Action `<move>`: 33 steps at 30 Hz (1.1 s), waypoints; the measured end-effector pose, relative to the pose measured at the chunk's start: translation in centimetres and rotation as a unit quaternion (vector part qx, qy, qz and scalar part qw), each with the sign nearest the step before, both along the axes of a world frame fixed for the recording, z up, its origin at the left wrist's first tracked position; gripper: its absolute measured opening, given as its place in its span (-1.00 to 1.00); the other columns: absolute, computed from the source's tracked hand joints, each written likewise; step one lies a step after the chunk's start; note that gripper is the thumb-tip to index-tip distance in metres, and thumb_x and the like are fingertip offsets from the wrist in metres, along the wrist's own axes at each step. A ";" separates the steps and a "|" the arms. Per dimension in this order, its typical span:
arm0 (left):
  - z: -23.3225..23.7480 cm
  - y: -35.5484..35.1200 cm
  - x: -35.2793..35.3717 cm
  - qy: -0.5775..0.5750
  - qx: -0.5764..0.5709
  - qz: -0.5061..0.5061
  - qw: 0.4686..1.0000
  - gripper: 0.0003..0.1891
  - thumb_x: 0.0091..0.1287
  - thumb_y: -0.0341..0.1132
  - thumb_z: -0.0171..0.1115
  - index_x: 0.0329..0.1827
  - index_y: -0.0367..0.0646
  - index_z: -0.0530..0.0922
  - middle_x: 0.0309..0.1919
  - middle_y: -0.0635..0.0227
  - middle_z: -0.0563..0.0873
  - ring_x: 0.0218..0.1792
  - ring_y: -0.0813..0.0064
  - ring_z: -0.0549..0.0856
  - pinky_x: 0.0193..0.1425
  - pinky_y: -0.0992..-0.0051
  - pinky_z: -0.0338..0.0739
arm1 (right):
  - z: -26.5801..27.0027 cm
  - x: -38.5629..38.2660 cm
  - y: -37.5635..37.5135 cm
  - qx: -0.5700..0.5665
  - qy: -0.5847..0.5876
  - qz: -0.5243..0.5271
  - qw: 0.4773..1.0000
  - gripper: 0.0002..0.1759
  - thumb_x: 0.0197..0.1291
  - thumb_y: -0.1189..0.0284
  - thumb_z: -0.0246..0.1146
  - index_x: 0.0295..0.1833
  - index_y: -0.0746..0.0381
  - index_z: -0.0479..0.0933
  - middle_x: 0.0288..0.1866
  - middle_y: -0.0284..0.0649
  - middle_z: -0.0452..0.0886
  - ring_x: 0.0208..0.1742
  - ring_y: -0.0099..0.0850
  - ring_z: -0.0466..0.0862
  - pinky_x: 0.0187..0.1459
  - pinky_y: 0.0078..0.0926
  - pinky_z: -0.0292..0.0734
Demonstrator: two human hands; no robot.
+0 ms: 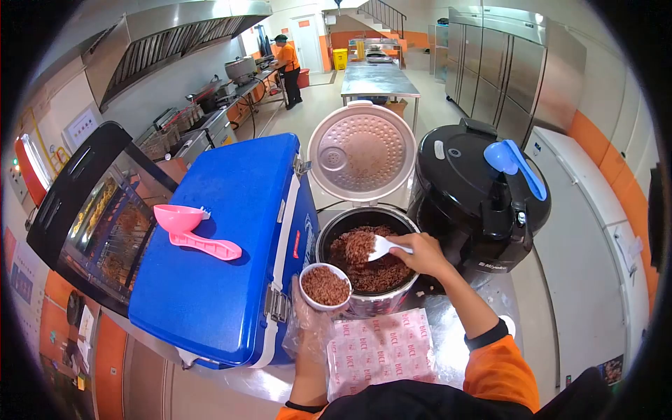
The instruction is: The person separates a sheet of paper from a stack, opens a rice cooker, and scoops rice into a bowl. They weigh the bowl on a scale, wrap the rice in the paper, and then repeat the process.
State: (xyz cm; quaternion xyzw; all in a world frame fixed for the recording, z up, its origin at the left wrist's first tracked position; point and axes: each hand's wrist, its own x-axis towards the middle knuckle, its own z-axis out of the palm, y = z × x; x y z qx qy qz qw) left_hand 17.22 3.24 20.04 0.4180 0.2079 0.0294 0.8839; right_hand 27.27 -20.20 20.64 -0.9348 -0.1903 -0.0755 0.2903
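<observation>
Taking the open rice cooker [381, 305] as reference, its lower front is concealed by the white bowl [326, 307] and the printed paper sheets [381, 353]; the paddle's blade is partly covered by rice, and the left hand's fingers are largely hidden behind the bowl. The right hand [422, 253] grips the white rice paddle [385, 246] by its handle, the reddish-brown rice [381, 278] lying below and left of that hand, inside the cooker. The left hand [310, 318], in a clear plastic glove, holds the rice-filled bowl at the cooker's front-left rim. The sheets lie before the cooker on a shiny metal table [451, 350]. Left of the cooker stands a blue cooler [224, 175] bearing a pink scoop [180, 218]; right, a closed black cooker [455, 185] bearing a blue scoop [523, 170]. Far beyond the cooker, another person [288, 59] stands at a counter.
</observation>
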 end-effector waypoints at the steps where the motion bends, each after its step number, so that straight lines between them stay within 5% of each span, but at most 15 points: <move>1: 0.0 0.1 0.6 -0.012 -0.016 -0.016 1.000 -0.37 0.35 0.29 -0.25 0.24 0.06 0.39 0.12 0.26 0.58 0.03 0.17 0.64 -0.21 -0.03 0.61 | 0.3 -0.3 -0.3 0.005 -0.011 -0.022 1.000 -0.65 0.14 0.20 0.27 0.05 0.00 0.63 -0.13 -0.07 0.67 -0.11 -0.08 0.66 -0.07 -0.21 0.54; 4: -0.9 0.7 3.2 -0.039 -0.068 -0.081 0.994 -0.38 0.36 0.28 -0.22 0.24 0.03 0.37 0.11 0.21 0.58 0.05 0.15 0.64 -0.28 0.01 0.67 | 2.4 -1.9 -0.8 -0.013 -0.075 -0.089 0.993 -0.67 0.14 0.26 0.28 0.02 0.07 0.64 -0.22 -0.10 0.68 -0.16 -0.09 0.66 -0.14 -0.23 0.53; 11: -0.3 -2.2 7.3 -0.022 0.033 -0.114 0.993 -0.33 0.36 0.29 -0.15 0.25 -0.09 0.34 0.07 0.09 0.55 -0.06 0.18 0.67 -0.23 0.20 0.72 | 5.2 -4.0 -1.0 -0.008 -0.169 -0.144 0.975 -0.64 0.12 0.31 0.27 0.07 0.08 0.60 -0.41 -0.18 0.60 -0.36 -0.13 0.63 -0.36 -0.20 0.47; 15: -0.5 -4.0 9.1 -0.039 0.016 -0.154 0.987 -0.31 0.34 0.31 -0.13 0.26 -0.10 0.33 0.02 0.08 0.57 -0.08 0.17 0.67 -0.25 0.22 0.73 | 3.8 -5.4 0.8 -0.141 -0.284 -0.035 0.948 -0.55 0.07 0.35 0.26 0.15 0.06 0.55 -0.51 -0.29 0.49 -0.51 -0.30 0.55 -0.49 -0.31 0.40; 16: -0.8 -4.3 9.7 -0.024 0.003 -0.168 0.986 -0.36 0.33 0.30 -0.13 0.21 -0.03 0.38 0.05 0.11 0.57 0.01 0.13 0.64 -0.14 0.04 0.67 | 2.8 -6.0 1.6 -0.180 -0.327 -0.024 0.927 -0.55 0.07 0.36 0.26 0.15 0.07 0.55 -0.49 -0.33 0.48 -0.51 -0.34 0.53 -0.50 -0.34 0.39; 20: -1.8 -4.5 11.1 0.001 -0.051 -0.175 0.983 -0.34 0.32 0.33 -0.20 0.15 -0.05 0.42 -0.05 0.16 0.64 -0.16 0.20 0.71 -0.32 0.19 0.73 | 3.1 -6.5 1.5 -0.240 -0.408 0.003 0.881 -0.52 0.05 0.40 0.24 0.16 0.07 0.55 -0.46 -0.40 0.44 -0.51 -0.42 0.46 -0.51 -0.45 0.37; 24: -0.7 -4.5 10.4 -0.021 -0.108 -0.164 0.980 -0.43 0.28 0.24 -0.20 0.06 0.02 0.50 -0.13 0.25 0.70 -0.23 0.23 0.74 -0.45 0.28 0.68 | 5.9 -7.0 0.9 -0.109 -0.290 -0.105 0.945 -0.51 0.15 0.39 0.18 0.24 0.09 0.47 -0.44 -0.26 0.48 -0.46 -0.30 0.56 -0.43 -0.37 0.49; 28: -0.8 -5.0 10.3 -0.018 -0.079 -0.140 0.987 -0.41 0.26 0.29 -0.16 0.05 0.05 0.52 -0.15 0.29 0.70 -0.23 0.28 0.73 -0.50 0.33 0.67 | 5.2 -6.8 1.0 0.109 -0.153 0.010 0.982 -0.60 0.27 0.40 0.14 0.24 0.04 0.47 -0.45 -0.02 0.51 -0.41 -0.03 0.58 -0.38 -0.15 0.50; 33: -0.4 -5.3 10.1 -0.033 -0.082 -0.104 0.991 -0.43 0.27 0.29 -0.18 -0.05 0.07 0.58 -0.24 0.35 0.73 -0.31 0.34 0.73 -0.52 0.36 0.64 | 3.7 -6.5 1.8 0.136 -0.028 0.051 0.989 -0.68 0.25 0.47 0.14 0.12 0.16 0.56 -0.38 0.11 0.60 -0.39 0.05 0.62 -0.29 -0.17 0.51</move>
